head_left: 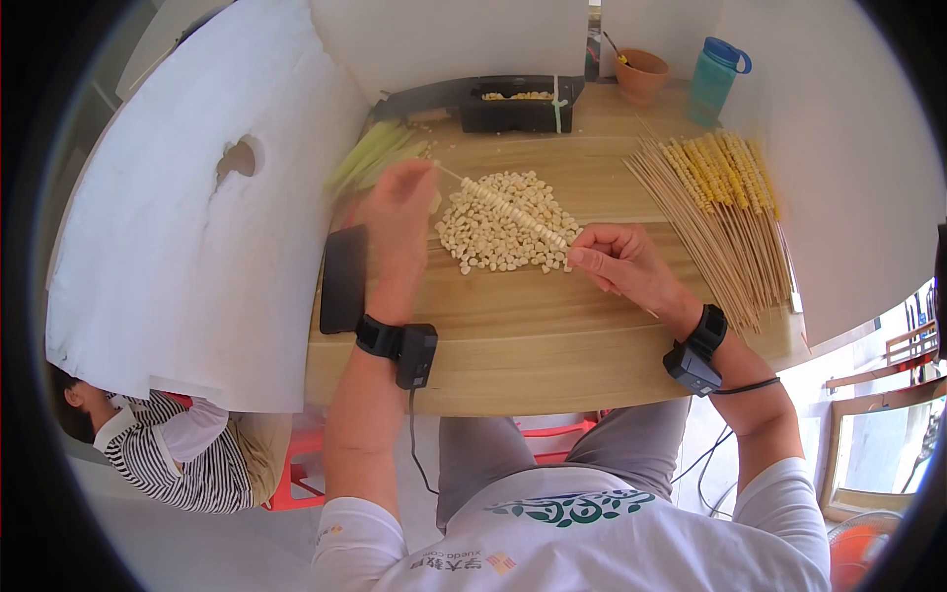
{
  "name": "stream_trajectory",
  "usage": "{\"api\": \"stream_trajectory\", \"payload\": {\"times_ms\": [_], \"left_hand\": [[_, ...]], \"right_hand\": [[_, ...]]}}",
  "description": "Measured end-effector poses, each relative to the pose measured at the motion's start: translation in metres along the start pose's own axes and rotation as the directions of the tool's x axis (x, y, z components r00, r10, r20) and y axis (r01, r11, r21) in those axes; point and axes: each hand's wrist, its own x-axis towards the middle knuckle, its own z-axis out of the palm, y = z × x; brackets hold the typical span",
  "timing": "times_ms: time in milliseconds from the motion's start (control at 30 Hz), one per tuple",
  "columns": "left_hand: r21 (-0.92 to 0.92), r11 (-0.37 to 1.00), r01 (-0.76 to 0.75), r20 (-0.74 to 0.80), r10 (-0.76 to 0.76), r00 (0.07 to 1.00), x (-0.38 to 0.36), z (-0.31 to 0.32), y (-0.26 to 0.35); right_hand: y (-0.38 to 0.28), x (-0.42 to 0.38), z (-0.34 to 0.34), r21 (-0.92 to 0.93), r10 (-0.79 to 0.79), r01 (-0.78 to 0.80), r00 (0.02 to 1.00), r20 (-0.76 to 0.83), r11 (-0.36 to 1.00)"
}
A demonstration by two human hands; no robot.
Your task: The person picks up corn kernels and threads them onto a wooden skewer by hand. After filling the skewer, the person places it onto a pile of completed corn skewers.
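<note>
My right hand (619,259) pinches a thin wooden skewer threaded with a row of pale pieces (513,210). The skewer slants up to the left over a heap of loose pale pieces (498,252). Near its bare upper tip is my left hand (402,192), blurred, with its fingers bent together; what it holds, if anything, cannot be made out. To the right lie bare skewers (691,232) beside a bundle of skewers threaded with yellow and pale pieces (725,173).
A black bin (513,116) with yellow bits stands at the back. A clay pot (641,77) and a blue-green bottle (712,87) are back right. Green strips (375,158) and a dark phone-like slab (343,281) lie left. White panels flank the table; a person (178,449) sits lower left.
</note>
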Motion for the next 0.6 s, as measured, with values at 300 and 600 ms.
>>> {"api": "stream_trajectory", "payload": {"times_ms": [300, 600], "left_hand": [[0.053, 0.998, 0.033, 0.062, -0.036, 0.997, -0.002, 0.000, 0.000], [0.070, 0.998, -0.007, 0.149, -0.003, 0.989, -0.010, 0.010, 0.005]], "right_hand": [[-0.002, 0.000, 0.000, 0.019, 0.012, -0.012, 1.000, -0.010, 1.000], [-0.002, 0.001, -0.001, 0.019, 0.004, -0.003, 1.000, -0.024, 1.000]]}}
